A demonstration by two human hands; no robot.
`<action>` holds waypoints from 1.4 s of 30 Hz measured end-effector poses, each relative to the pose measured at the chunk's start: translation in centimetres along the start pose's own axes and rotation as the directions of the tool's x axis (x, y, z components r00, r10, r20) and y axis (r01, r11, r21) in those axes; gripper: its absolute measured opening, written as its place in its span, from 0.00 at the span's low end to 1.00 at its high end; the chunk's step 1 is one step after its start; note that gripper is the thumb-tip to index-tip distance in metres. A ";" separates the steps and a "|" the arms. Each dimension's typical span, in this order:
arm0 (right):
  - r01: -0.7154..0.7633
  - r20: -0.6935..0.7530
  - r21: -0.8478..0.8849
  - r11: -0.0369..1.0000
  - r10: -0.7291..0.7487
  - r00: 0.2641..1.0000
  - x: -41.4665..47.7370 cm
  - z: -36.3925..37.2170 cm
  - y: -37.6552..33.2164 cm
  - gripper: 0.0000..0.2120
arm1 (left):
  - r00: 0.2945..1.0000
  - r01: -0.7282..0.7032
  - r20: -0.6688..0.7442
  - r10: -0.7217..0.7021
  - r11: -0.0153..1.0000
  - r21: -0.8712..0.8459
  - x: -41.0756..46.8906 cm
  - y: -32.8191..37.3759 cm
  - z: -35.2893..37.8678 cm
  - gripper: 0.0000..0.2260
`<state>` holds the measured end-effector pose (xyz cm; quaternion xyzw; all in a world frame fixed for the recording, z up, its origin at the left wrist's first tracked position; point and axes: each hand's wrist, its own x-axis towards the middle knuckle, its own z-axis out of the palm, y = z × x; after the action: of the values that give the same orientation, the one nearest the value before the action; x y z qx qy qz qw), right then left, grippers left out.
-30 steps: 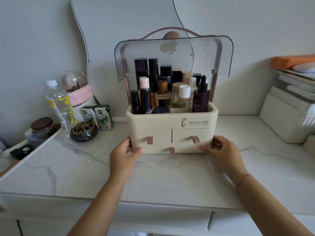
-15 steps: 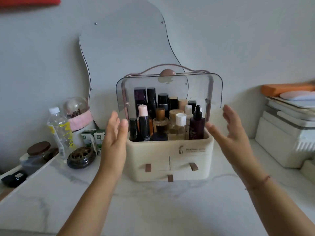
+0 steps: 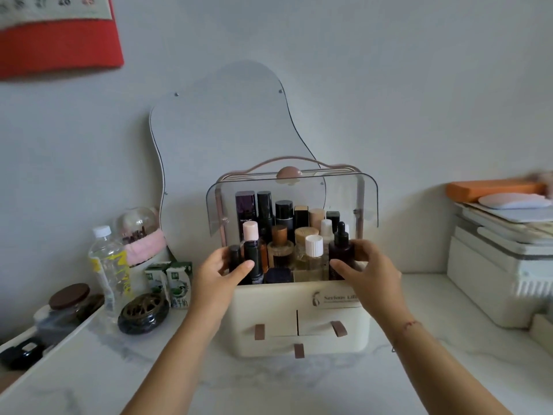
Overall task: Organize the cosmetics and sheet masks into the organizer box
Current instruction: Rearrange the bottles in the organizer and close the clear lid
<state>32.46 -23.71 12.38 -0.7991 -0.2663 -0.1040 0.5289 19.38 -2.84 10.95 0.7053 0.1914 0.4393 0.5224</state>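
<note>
hands cover the upper front corners of the organizer box & its rear bottles are half hidden behind the front row. left grip curls round the pink-capped bottle at front-left, thumb on its front; right grip curls round the dropper bottle at front-right, both bottles standing in the top compartment under the raised clear lid. box sits on the table w/ water bottle, milk cartons & incense burner near its left.

Everything counted
One organizer box with three drawers and roughly fifteen bottles inside; to its left two milk cartons, one water bottle, one incense burner and one brown-lidded jar; one mirror behind; one calendar far upper left.
</note>
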 end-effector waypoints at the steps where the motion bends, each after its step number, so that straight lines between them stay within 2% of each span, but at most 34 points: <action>1: 0.002 0.012 0.011 1.000 -0.003 1.000 0.2 -0.1 0.1 0.16 | 1.000 0.010 0.013 -0.009 0.999 -0.031 0.1 0.0 0.1 0.13; 5: 0.018 0.056 0.068 0.998 -0.022 0.998 0.6 -0.6 0.6 0.19 | 0.999 0.020 0.048 -0.015 0.993 -0.113 0.1 -0.2 0.1 0.13; 9: 0.019 0.085 0.104 0.994 -0.028 0.996 0.7 -0.6 0.8 0.21 | 0.998 0.014 0.055 -0.007 0.992 -0.124 0.4 -0.4 -0.1 0.13; 11: 0.042 0.019 0.071 0.997 -0.044 0.999 0.4 -0.5 0.6 0.27 | 0.998 0.001 0.055 0.006 0.993 -0.114 0.5 -0.4 -0.3 0.13; 13: 0.139 -0.113 -0.047 0.989 -0.144 0.983 0.0 -0.4 0.0 0.30 | 0.998 -0.017 0.063 0.023 0.995 -0.096 0.6 -0.4 -0.5 0.14; 16: 0.264 -0.196 -0.198 0.944 -0.302 0.933 -0.4 0.1 -1.3 0.27 | 0.995 -0.035 0.090 0.038 0.998 -0.045 1.1 -0.2 -0.8 0.15; 21: 0.246 -0.218 -0.380 0.892 -0.345 0.913 0.0 -0.3 -1.3 0.21 | 0.988 -0.044 0.148 0.045 0.999 -0.011 2.4 0.4 -0.8 0.15; 25: 0.302 -0.313 -0.376 0.876 -0.427 0.848 -1.5 0.0 -1.2 0.16 | 0.979 -0.005 0.203 0.011 1.000 -0.028 2.6 0.2 -0.6 0.14; 27: 0.388 -0.255 -0.369 0.845 -0.493 0.832 -1.8 0.7 -1.7 0.15 | 0.978 0.002 0.208 0.005 0.999 -0.033 2.5 0.0 -0.6 0.14; 30: 0.471 -0.076 -0.422 0.775 -0.548 0.833 -0.4 1.2 -2.8 0.15 | 0.977 0.014 0.215 -0.005 0.999 -0.042 2.5 -0.1 -0.6 0.13; 34: 0.501 0.075 -0.465 0.730 -0.531 0.844 2.0 1.1 -3.6 0.13 | 0.971 0.040 0.239 -0.025 0.997 -0.059 2.5 -0.2 -0.7 0.12; 42: 0.498 0.099 -0.365 0.787 -0.499 0.861 2.9 1.2 -3.3 0.11 | 0.962 0.074 0.270 -0.046 0.993 -0.093 2.3 -0.3 -0.5 0.11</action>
<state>32.99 -20.70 15.77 -0.7866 -0.4418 -0.2902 0.3191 20.28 -0.74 11.66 0.7242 0.1178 0.3333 0.5921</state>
